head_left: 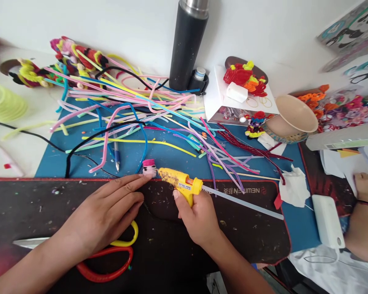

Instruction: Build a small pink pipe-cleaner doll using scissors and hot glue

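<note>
My left hand [110, 210] has its fingers pressed together, with the tips on a small pink doll head [149, 166] that has a bright pink top and black eye marks. In the grip of my right hand [200, 216] is a yellow hot glue gun [174, 179], smudged brown at the front. Its nozzle points left, close beside the doll head; whether the two touch I cannot tell. A long translucent glue stick [245, 203] sticks out of the gun's rear. Under my left wrist lie scissors [131, 255] with red and yellow handles, partly hidden.
Many coloured pipe cleaners [125, 87] spread over the blue mat [49, 159], with a pen [117, 155] among them. Behind stand a black thermos [188, 45] and a white box [214, 90]. At right are a bowl [297, 116], a white power bank [328, 220] and another person's arm [363, 220].
</note>
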### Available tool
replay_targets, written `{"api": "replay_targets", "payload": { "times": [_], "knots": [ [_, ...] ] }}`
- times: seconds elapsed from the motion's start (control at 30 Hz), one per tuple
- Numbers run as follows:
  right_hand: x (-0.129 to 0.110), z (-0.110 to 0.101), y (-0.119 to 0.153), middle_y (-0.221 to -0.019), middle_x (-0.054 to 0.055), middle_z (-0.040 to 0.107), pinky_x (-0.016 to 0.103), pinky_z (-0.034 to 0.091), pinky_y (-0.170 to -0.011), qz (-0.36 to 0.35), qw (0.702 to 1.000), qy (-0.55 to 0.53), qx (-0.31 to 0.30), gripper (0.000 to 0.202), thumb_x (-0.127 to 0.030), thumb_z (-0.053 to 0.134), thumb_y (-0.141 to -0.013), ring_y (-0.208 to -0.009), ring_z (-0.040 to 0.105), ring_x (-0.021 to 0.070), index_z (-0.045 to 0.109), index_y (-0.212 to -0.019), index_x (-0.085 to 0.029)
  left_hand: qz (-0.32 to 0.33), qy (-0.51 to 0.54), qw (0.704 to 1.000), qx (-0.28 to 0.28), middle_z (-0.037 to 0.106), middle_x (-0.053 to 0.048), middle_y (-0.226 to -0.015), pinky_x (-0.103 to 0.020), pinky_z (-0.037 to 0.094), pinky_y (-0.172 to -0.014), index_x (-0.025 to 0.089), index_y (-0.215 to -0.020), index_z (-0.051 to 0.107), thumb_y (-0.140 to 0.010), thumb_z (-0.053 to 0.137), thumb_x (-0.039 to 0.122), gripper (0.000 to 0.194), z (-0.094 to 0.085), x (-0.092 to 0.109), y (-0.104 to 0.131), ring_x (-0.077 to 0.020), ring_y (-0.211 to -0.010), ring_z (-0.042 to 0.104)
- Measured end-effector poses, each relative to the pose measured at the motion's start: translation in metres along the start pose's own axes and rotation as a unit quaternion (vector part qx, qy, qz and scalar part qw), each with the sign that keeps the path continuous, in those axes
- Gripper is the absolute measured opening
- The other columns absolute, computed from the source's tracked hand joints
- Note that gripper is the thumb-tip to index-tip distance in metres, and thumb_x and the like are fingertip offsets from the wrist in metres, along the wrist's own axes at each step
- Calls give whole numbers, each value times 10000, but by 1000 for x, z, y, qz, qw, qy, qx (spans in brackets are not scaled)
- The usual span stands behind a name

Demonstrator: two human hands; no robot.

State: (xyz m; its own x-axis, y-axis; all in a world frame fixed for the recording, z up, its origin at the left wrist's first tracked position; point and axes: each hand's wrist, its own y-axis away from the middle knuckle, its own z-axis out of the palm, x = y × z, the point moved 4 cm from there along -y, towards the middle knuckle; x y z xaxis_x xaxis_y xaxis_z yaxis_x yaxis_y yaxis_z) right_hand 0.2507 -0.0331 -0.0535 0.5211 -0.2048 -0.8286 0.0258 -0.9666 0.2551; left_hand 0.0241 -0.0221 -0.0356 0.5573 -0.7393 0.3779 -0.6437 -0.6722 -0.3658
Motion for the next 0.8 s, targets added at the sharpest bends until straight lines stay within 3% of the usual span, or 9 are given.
{"api": "replay_targets", "payload": {
  "times": [0.8],
  "knots": [
    [-2,-1,0,-510,-11,597,267,436,-537,-6,1000,8,10,435,-441,617,-1019,-481,600,155,558,-638,-239,-24,32,999,1,679,-127,-1605,-364,562,-1205,183,-1074,715,-1062,612,87,141,-1,-2,1,-259,-1397,703]
  ]
}}
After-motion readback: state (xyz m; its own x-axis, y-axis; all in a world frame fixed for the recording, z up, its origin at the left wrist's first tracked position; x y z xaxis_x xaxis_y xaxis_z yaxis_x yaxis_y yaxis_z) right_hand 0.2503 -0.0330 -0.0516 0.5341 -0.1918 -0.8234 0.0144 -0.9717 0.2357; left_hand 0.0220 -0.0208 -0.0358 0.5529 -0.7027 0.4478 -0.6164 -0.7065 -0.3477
